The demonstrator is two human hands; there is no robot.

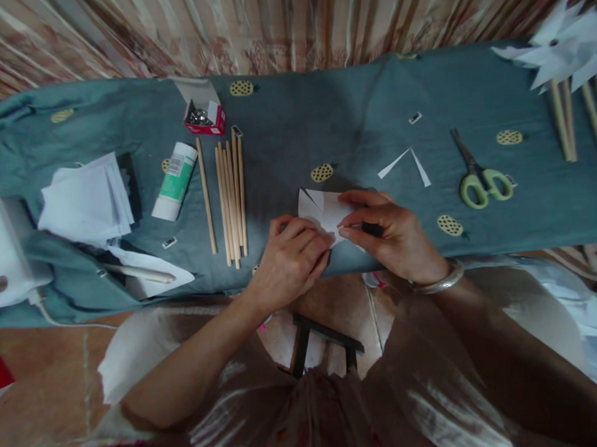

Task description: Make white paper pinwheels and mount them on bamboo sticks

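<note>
A small white folded paper piece [322, 210] lies on the teal cloth near the table's front edge. My left hand [293, 258] is closed, its fingertips pinching the paper's lower left part. My right hand [392, 233], with a silver bangle on the wrist, pinches the paper's right side with thumb and fingers pressed together. Something dark shows under the right palm; I cannot make it out.
Several wooden sticks [230, 197] lie left of the hands, with a glue tube [175, 181], a red box of pins [203, 115] and a paper stack [87, 200]. Green-handled scissors [479, 174] and paper slivers [405, 163] lie right. Finished paper pinwheels [567, 46] rest far right.
</note>
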